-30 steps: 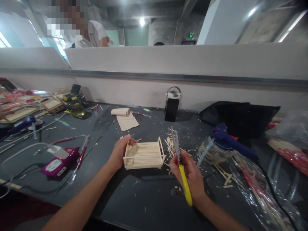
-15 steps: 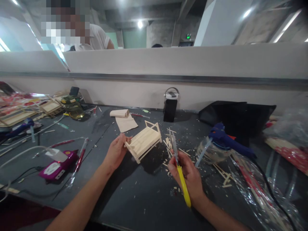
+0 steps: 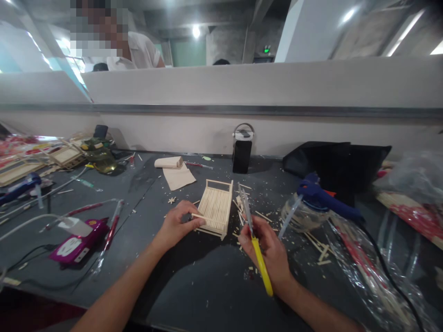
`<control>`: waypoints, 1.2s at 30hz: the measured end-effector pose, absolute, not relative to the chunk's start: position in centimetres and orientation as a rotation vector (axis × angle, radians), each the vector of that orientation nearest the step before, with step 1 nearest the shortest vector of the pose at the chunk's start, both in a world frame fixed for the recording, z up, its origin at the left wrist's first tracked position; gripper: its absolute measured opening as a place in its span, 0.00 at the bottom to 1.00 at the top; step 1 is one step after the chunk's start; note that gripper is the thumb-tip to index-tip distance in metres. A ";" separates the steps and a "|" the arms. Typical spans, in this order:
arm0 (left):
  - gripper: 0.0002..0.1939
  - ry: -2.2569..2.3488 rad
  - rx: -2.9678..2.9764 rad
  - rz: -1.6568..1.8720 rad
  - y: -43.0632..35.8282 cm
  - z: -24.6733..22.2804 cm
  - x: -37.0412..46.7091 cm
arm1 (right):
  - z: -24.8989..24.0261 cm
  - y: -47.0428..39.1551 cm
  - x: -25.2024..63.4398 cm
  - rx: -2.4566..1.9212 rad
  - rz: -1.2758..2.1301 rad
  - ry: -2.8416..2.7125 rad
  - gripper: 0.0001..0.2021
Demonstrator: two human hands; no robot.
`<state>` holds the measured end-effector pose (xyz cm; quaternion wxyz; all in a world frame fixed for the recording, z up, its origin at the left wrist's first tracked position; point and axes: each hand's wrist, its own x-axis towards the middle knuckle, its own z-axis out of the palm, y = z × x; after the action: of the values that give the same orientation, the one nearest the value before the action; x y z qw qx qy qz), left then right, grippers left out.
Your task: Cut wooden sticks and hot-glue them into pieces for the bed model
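A small bed-like frame of pale wooden sticks [image 3: 215, 205] is at the middle of the dark table. My left hand [image 3: 178, 224] pinches its near left end rail between thumb and fingers. To the right, my right hand [image 3: 268, 246] is closed around yellow-handled scissors [image 3: 260, 260], whose metal blades point up and away from me. Cut stick pieces [image 3: 239, 211] lie between the frame and the scissors.
A blue glue gun [image 3: 323, 198] rests on a clear jar at the right, beside plastic-wrapped sticks [image 3: 367, 258]. A black phone [image 3: 242, 157] stands at the back. Brown paper [image 3: 178, 176] lies behind the frame; a purple power strip [image 3: 80, 242] is at left.
The stick frame has turned and now sits more squarely, a little to the right. My left hand has moved right with it, its thumb now over the rail. The view has shifted slightly.
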<state>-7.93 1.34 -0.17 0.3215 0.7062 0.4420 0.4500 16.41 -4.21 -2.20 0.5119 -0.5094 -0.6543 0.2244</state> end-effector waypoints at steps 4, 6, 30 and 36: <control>0.07 1.098 1.994 1.025 1.2 0.2 -8.0 | -1.9 -4.4 16.4 -1.212 0.558 -1.575 0.14; 0.08 1.088 2.030 1.020 1.3 0.2 -8.0 | -1.9 -4.4 16.3 -1.203 0.567 -1.570 0.14; 0.09 1.071 2.052 0.999 1.0 -0.8 -7.9 | -2.6 -4.3 16.5 -1.196 0.633 -1.563 0.17; 0.13 1.032 1.411 1.161 1.3 -0.9 -8.3 | -2.8 -4.3 16.4 -1.188 0.606 -1.552 0.17</control>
<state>-8.31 1.33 -0.93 0.4981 0.5831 0.4265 0.4796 16.41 -4.26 -2.78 0.5206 -0.4958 -0.6475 0.2528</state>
